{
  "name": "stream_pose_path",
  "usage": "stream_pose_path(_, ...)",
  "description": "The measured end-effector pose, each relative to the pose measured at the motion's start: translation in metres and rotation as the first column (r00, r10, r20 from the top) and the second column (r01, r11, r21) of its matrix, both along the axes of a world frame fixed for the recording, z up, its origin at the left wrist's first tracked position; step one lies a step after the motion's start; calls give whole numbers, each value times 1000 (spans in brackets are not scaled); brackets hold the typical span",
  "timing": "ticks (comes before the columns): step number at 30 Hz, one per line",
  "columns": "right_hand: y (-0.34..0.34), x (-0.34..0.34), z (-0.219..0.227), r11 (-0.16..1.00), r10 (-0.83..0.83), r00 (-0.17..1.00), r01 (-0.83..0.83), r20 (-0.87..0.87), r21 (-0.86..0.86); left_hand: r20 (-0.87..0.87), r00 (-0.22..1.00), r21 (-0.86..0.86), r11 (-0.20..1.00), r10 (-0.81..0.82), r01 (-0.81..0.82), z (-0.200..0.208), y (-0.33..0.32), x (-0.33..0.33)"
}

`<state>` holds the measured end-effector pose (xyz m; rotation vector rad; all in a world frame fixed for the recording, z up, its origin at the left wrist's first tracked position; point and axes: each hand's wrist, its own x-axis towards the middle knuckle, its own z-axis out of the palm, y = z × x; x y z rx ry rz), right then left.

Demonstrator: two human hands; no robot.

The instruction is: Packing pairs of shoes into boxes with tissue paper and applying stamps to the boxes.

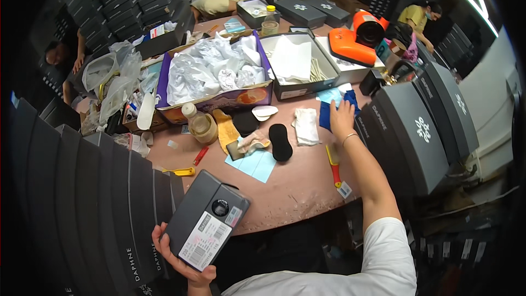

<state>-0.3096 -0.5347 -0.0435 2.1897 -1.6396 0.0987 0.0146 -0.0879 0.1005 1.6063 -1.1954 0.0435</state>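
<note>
My left hand (183, 266) grips a dark grey shoebox (189, 200) by its lower end, tilted above the near left table edge. A white label (205, 241) and a round dark hole show on the box's end. My right arm stretches across the table, and my right hand (343, 119) rests on a crumpled blue cloth (325, 116), fingers extended over it. Left of that hand lies a folded white cloth (306, 126). A yellow and red handled tool (333, 165) is beside my right forearm. Further left are a black oval pad (280, 142) and light blue paper sheets (260, 166).
Tall stacks of grey shoeboxes flank me at left (98, 203) and right (405, 131). Behind the tools stand a purple carton (255, 97) of white wrapping, an open grey box (307, 89), an orange machine (350, 46) and a glue jar (203, 127). Other people work around the table.
</note>
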Motion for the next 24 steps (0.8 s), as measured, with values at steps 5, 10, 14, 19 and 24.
stream_pose_path(5, -37, -16, -37, 996, -33, 959, 55, -282, 69, -55, 998, -117, 993, -34, 27, -12, 1, 5)
stream_pose_path(10, -12, -15, 24, 981, 169, 832, -193, 528, -9, 35, 989, 18, 989, -147, 146, 8, -1, 4)
stream_pose_path(14, 63, 10, 132, 904, 373, 148, -278, 916, -323, 111, 985, 83, 989, -135, 126, 8, -5, -9)
stream_pose_path(19, 207, 82, 257, 701, 594, 77, -538, 800, -468, 140, 985, 78, 993, -101, 90, 23, -4, -41)
stream_pose_path(24, 336, 175, 254, 90, 770, 1, -990, 638, -107, 181, 980, -119, 987, -86, 108, -11, -6, -75)
